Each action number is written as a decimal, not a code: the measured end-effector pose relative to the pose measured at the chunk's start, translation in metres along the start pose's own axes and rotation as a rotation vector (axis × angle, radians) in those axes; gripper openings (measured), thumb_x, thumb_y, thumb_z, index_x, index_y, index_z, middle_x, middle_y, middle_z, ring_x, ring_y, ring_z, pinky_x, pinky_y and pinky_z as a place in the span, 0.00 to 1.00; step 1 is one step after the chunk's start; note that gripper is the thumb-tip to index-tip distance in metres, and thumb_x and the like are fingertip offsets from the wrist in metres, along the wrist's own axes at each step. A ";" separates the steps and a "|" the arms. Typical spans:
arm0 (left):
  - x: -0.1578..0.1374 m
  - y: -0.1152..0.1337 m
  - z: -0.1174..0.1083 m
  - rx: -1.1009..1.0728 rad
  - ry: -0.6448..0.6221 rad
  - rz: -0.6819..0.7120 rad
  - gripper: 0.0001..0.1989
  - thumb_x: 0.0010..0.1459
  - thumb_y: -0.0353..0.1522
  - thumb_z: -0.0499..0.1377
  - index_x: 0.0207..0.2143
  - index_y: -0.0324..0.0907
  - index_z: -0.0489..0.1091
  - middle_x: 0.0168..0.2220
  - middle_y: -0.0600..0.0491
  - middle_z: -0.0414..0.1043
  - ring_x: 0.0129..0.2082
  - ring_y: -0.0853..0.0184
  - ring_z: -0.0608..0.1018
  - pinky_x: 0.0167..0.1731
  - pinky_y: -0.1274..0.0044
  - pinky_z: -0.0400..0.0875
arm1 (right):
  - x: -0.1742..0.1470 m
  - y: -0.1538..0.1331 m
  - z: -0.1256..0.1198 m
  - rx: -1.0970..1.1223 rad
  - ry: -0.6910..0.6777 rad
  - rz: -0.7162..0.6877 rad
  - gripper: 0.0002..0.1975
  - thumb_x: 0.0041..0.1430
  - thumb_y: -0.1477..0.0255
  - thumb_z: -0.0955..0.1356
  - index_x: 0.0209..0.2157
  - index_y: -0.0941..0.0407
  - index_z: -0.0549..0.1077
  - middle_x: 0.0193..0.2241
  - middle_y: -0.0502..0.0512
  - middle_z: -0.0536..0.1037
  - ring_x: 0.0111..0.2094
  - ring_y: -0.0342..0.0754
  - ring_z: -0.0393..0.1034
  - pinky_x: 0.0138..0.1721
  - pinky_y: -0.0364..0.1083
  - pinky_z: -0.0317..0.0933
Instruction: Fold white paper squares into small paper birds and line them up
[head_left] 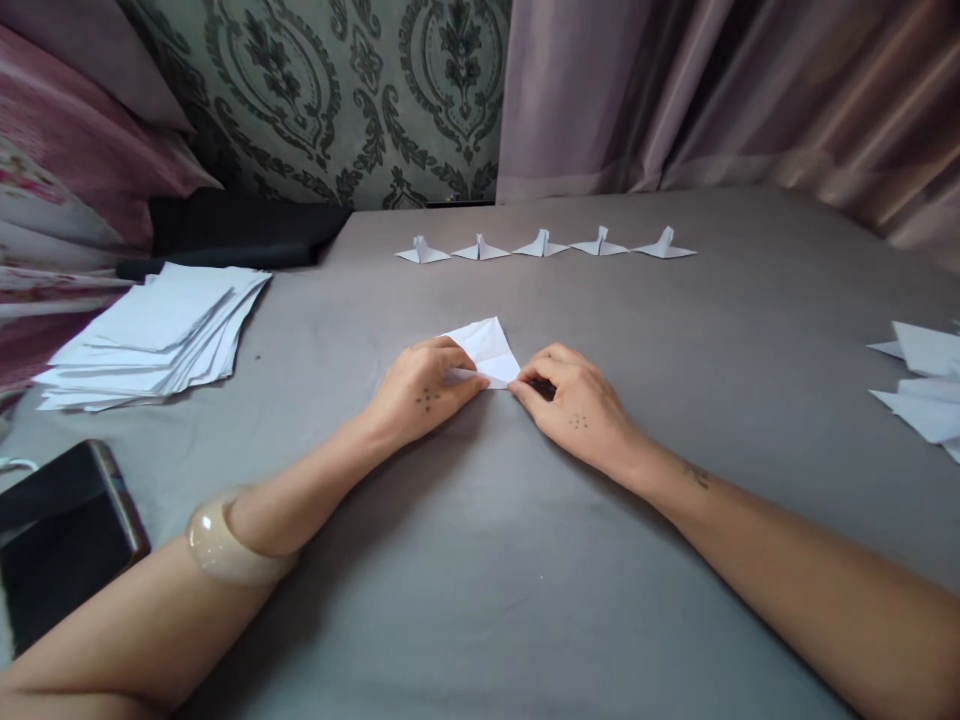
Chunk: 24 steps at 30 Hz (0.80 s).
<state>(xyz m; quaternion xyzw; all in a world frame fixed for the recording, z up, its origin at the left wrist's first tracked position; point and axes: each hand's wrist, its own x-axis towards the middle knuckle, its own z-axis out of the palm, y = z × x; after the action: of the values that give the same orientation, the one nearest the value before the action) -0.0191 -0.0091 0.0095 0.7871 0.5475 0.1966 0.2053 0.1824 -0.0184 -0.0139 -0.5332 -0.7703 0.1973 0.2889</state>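
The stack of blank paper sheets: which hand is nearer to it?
Left. The left hand is right of the stack of sheets, resting on the folded paper. The right hand is farther right.

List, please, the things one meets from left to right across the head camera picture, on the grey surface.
Dark phone → stack of white paper sheets → left hand → partly folded white paper → right hand → loose white paper pieces at the right edge.

Grey sheet (480,600). White folded paper (487,350); white paper stack (157,335) at left edge. Green damask wallpaper (345,90). Mauve curtain (675,90). Cream bangle (225,545). Black phone (60,540).
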 end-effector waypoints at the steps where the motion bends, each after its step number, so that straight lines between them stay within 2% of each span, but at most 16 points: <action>1: 0.001 0.001 -0.001 -0.019 -0.010 -0.019 0.11 0.58 0.37 0.58 0.31 0.40 0.76 0.38 0.50 0.74 0.33 0.67 0.74 0.33 0.76 0.65 | 0.001 0.000 0.000 0.007 -0.002 0.013 0.06 0.58 0.71 0.69 0.28 0.54 0.75 0.34 0.52 0.74 0.37 0.47 0.68 0.39 0.47 0.62; 9: 0.010 0.004 -0.008 -0.052 -0.093 -0.096 0.11 0.55 0.37 0.59 0.31 0.39 0.76 0.37 0.49 0.75 0.34 0.65 0.74 0.34 0.75 0.64 | 0.004 -0.001 0.003 0.039 -0.001 0.071 0.06 0.57 0.71 0.67 0.26 0.54 0.73 0.35 0.51 0.72 0.34 0.45 0.68 0.37 0.46 0.62; 15: 0.014 0.007 -0.010 -0.029 -0.132 -0.140 0.11 0.55 0.37 0.59 0.31 0.39 0.76 0.34 0.50 0.76 0.30 0.67 0.73 0.29 0.77 0.61 | 0.005 0.000 0.006 0.039 0.007 0.076 0.07 0.57 0.72 0.66 0.26 0.55 0.72 0.35 0.52 0.71 0.34 0.45 0.68 0.38 0.46 0.63; 24: 0.018 0.007 -0.010 -0.026 -0.155 -0.208 0.12 0.54 0.39 0.59 0.31 0.39 0.75 0.23 0.53 0.70 0.24 0.68 0.70 0.24 0.78 0.58 | 0.007 -0.001 0.006 0.016 -0.016 0.128 0.08 0.57 0.70 0.66 0.24 0.55 0.70 0.36 0.53 0.72 0.34 0.45 0.69 0.37 0.47 0.63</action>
<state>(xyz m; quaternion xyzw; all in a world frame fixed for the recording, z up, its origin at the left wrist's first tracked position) -0.0129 0.0062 0.0232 0.7361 0.6062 0.1201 0.2763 0.1760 -0.0118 -0.0162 -0.5776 -0.7352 0.2257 0.2737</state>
